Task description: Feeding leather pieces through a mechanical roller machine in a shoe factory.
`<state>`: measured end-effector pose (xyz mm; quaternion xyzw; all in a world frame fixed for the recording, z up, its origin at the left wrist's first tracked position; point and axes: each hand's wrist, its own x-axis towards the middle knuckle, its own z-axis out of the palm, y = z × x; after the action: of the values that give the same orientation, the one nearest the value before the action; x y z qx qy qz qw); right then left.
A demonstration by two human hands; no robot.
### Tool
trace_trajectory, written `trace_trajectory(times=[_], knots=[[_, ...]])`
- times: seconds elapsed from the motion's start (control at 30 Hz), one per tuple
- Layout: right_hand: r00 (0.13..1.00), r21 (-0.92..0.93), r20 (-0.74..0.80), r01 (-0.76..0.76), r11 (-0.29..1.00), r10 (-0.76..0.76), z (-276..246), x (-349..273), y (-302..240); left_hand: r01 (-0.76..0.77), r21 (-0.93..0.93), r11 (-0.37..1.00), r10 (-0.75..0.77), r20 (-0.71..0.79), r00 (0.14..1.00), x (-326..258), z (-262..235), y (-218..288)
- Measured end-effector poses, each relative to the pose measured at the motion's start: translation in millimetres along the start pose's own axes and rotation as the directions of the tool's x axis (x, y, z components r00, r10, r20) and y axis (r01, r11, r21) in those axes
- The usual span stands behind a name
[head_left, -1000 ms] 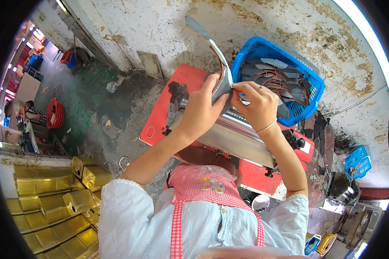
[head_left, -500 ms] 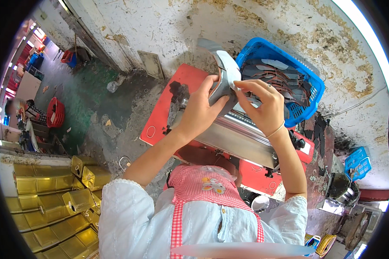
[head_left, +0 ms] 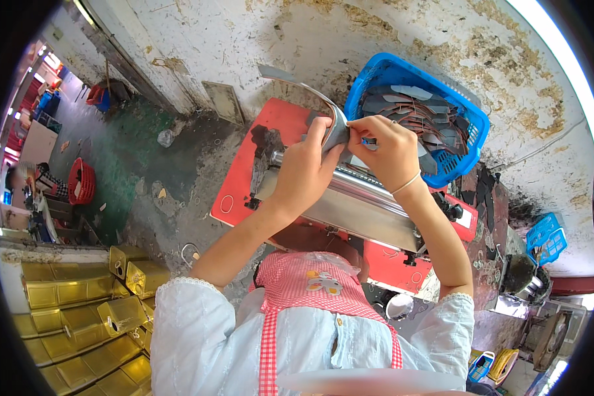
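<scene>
A curved stack of thin grey sheet pieces (head_left: 337, 127) with brownish edges is raised above the machine, its far end arching up to the left. My left hand (head_left: 305, 170) grips the near part, thumb on one side and fingers on the other. With thumb and fingertips pinched together, my right hand (head_left: 391, 150) holds the stack's right edge. Below both hands lies a red machine (head_left: 239, 181) with a shiny metal roller (head_left: 376, 196) and a flat metal plate (head_left: 340, 214) in front.
A blue plastic basket (head_left: 483, 132) behind my right hand holds many similar grey pieces. Dark scraps (head_left: 487, 191) lie right of the machine. Gold-coloured tins (head_left: 66, 290) are stacked at lower left. Farther left are a red basket (head_left: 81, 181) and a seated person (head_left: 43, 179). A stained wall (head_left: 297, 46) stands behind.
Both hands have shifted slightly left with the stack. It has turned from showing its broad pale face to nearly edge-on, and its far end now leans farther left.
</scene>
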<state>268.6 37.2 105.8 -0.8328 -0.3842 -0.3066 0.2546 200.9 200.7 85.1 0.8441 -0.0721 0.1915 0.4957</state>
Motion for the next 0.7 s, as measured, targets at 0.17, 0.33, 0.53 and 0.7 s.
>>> trace_trajectory(times=[0.17,0.33,0.53,0.7], knots=[[0.831,0.571,0.305,-0.551,0.609,0.466,-11,1,11,-0.096,-0.216,0.972,0.088,-0.045,0.995,1,2,-2],[0.870,0.474,0.290,-0.492,0.730,0.398,-18,4,1,-0.094,-0.158,0.983,0.082,-0.082,0.993,-3,3,-7],[0.968,0.189,0.082,-0.248,0.950,0.236,-18,3,-13,-0.080,-0.083,0.993,0.078,-0.035,0.996,-3,4,-6],[0.760,0.710,0.454,-0.624,0.326,0.465,-18,-1,17,-0.051,-0.349,0.936,0.065,0.031,0.997,-2,2,-8]])
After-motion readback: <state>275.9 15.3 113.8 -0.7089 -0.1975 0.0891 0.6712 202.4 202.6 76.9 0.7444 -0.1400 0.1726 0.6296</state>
